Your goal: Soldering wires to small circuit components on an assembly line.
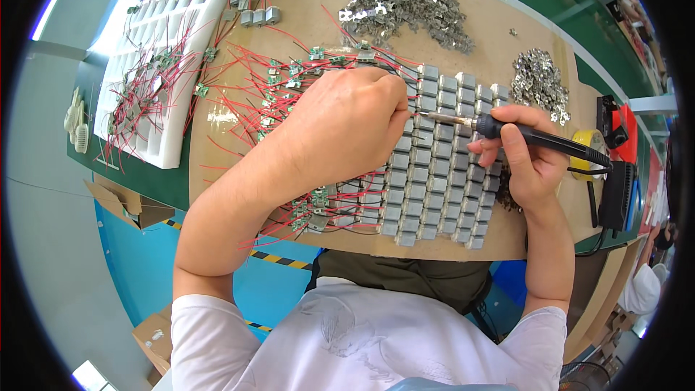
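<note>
My right hand (532, 163) grips a black soldering iron (539, 137), its metal tip pointing left. That tip reaches the rows of small grey motor-like blocks (416, 192), just beside the fingers of my left hand (355, 119). The left hand is closed above the blocks' upper left part; its fingertips are turned away, so what they pinch is hidden. Small green circuit boards (275, 90) with red and black wires lie spread left of the blocks, partly under my left forearm. More boards with wires (318, 199) sit below that wrist.
At the back lies a heap of grey metal clips (405, 7), with a shinier heap (539, 83) to the right. A white foam tray (170, 137) holds wired boards at left. Yellow tape (588, 148), a red-and-black holder (622, 134) and a black box (617, 195) stand at right.
</note>
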The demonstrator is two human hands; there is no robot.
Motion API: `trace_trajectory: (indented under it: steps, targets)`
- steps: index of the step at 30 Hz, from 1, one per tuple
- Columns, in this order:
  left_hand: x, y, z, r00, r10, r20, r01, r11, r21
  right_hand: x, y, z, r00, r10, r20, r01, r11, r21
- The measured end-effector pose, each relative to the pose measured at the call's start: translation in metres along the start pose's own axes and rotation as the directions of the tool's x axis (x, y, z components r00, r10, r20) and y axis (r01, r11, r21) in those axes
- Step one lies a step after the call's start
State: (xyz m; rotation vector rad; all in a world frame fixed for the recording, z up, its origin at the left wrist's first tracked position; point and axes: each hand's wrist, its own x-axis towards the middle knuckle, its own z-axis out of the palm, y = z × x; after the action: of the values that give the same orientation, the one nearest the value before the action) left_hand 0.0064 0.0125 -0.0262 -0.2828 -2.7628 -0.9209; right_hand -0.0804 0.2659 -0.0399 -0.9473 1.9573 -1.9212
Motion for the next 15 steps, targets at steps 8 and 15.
trace_trajectory:
  steps: [8,15]
  targets:
    - [-0.0003,0.0007,0.0007,1.0,0.0,-0.003,0.0,1.0,0.018,-0.0003,0.0005,0.0007,1.0,-0.003,-0.001,0.003,1.0,0.007]
    - [-0.0003,0.0005,0.0012,1.0,0.008,-0.022,-0.008,1.0,0.001,-0.0004,0.0012,0.0007,1.0,-0.021,-0.001,0.021,1.0,0.013]
